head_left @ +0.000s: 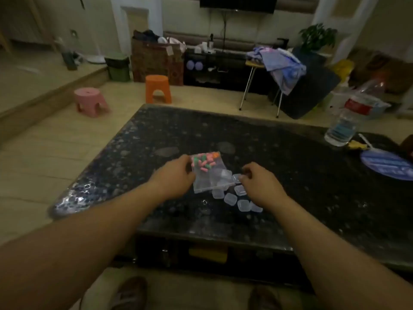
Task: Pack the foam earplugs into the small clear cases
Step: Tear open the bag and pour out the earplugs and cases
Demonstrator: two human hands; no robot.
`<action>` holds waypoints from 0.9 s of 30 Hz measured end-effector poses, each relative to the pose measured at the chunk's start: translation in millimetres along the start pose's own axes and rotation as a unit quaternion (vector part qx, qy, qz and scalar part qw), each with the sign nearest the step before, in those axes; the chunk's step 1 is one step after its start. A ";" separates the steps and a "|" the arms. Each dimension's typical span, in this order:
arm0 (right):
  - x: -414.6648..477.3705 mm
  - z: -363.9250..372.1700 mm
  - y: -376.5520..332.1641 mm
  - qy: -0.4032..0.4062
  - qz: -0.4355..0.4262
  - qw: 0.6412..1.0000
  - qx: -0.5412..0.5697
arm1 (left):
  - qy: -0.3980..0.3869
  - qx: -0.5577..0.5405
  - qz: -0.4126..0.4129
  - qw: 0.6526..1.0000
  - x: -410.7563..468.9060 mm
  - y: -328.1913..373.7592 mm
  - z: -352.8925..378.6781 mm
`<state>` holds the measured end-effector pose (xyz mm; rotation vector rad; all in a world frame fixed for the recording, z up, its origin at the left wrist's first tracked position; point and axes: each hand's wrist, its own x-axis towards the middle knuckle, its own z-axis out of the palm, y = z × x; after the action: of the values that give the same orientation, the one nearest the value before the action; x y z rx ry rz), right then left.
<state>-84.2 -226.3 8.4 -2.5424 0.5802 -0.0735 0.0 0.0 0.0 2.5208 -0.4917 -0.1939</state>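
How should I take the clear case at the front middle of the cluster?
Probably from above: the clear case lies flat on the table, with neighbouring cases crowding its left and right. Pinch across its near and far edges; the near one looks free.

The fingertips of the right hand (261, 184) are hidden by its own back; whether a case is pinched cannot be told. Some clear cases (230, 199) are partly covered by the bag (207, 175) and this hand. The blue fan (386, 164) is cut by the right edge; the bottle (348, 117) is blurred.
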 end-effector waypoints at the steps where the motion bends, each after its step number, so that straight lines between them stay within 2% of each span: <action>1: 2.9 7.7 2.8 -0.006 0.025 1.000 0.006 | -0.020 0.002 -0.030 0.999 2.6 -6.1 8.5; 5: 17.1 30.8 9.5 -0.002 0.083 0.996 0.037 | -0.070 -0.043 -0.115 0.990 7.6 -23.6 35.7; 8: 27.7 39.6 0.6 0.002 0.081 0.993 0.092 | -0.060 -0.152 -0.134 0.977 14.9 -27.1 46.3; 11: 36.8 52.5 -15.1 0.005 0.080 0.980 0.184 | -0.027 -0.306 -0.151 0.940 16.0 -21.2 46.5; 13: 36.4 55.1 -25.5 0.004 0.078 0.971 0.227 | 0.011 -0.372 -0.166 0.913 20.0 -17.6 41.0; 16: 31.1 60.1 -32.0 0.014 0.026 0.987 0.157 | 0.045 -0.424 -0.197 0.883 22.4 -21.9 29.3; 19: 21.9 64.2 -35.5 0.013 -0.034 0.999 0.023 | 0.042 -0.424 -0.206 0.881 16.5 -27.9 27.5; 23: 20.6 65.8 -47.7 0.057 -0.132 0.982 -0.123 | 0.058 -0.441 -0.206 0.872 12.4 -29.9 17.5; 25: 22.6 66.6 -53.7 0.079 -0.147 0.977 -0.132 | 0.095 -0.476 -0.213 0.848 13.2 -29.5 11.4; 27: 24.6 63.6 -59.4 0.081 -0.124 0.985 -0.084 | 0.109 -0.520 -0.223 0.817 9.3 -22.6 9.3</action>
<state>-28.4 -160.2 -17.7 -2.7801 0.3381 -0.3375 13.2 9.3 -20.6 1.4839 0.2814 -0.2527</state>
